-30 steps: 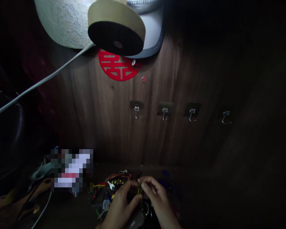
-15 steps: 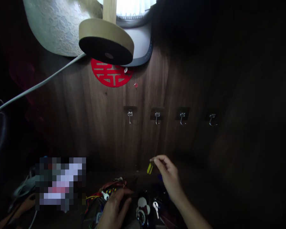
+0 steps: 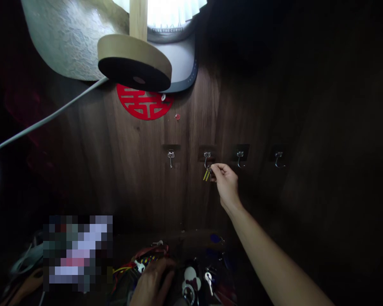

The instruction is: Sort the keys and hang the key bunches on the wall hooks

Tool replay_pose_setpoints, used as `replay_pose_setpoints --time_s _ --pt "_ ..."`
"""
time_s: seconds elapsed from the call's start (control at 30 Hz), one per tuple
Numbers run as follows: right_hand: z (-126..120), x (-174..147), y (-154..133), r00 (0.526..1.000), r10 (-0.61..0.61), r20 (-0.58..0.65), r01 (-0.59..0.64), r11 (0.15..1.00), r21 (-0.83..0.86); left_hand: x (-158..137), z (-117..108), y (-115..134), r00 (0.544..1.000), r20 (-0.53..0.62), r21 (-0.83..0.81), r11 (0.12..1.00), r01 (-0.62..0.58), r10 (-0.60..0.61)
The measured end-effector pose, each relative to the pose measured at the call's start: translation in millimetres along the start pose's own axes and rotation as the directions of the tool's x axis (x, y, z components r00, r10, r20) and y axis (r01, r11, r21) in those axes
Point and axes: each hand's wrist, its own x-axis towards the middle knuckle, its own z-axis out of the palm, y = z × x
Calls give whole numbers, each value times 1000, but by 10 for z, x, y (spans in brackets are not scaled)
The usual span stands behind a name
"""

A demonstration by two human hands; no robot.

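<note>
Pinching one item with two yellow strips (image 3: 206, 174) in our right hand (image 3: 227, 183), we're just under second of four hooks (image 3: 207, 155) on wood panel (image 3: 147, 182), dark at right, left hand (image 3: 151, 280) near keys (image 3: 208, 279), grip unclear.

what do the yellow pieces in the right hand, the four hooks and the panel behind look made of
Yellow pieces: perhaps plastic or coated metal; bright, even colour, but too small to settle.
Hooks: probably chromed or polished metal, going by their silvery glints.
Panel: wood or a printed laminate, seemingly smooth, judging by the brown vertical grain.
</note>
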Motion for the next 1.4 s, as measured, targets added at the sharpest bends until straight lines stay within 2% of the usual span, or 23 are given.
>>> replay_pose_setpoints --time_s 0.27,0.77,1.03,1.13,1.27,1.4 --pt "-21 6 176 998 54 13 -54 998 -21 -11 13 -21 999 7 -1 999 39 -39" --pt "1 -45 148 997 66 -31 -69 993 -97 -13 -41 89 996 34 -20 996 88 -88" --pt "-232 -434 346 979 192 65 -184 976 -116 -6 -62 101 996 21 -22 996 88 -88" --pt "-374 -656 490 952 278 125 -256 952 -167 -6 -78 128 996 21 -15 996 87 -86" --pt "-558 -926 652 912 387 138 -355 911 -209 -10 -81 139 995 36 -6 996 89 -89" --pt "-677 -1146 740 885 435 168 -386 885 -259 -6 -85 145 995 52 5 997 83 -83"
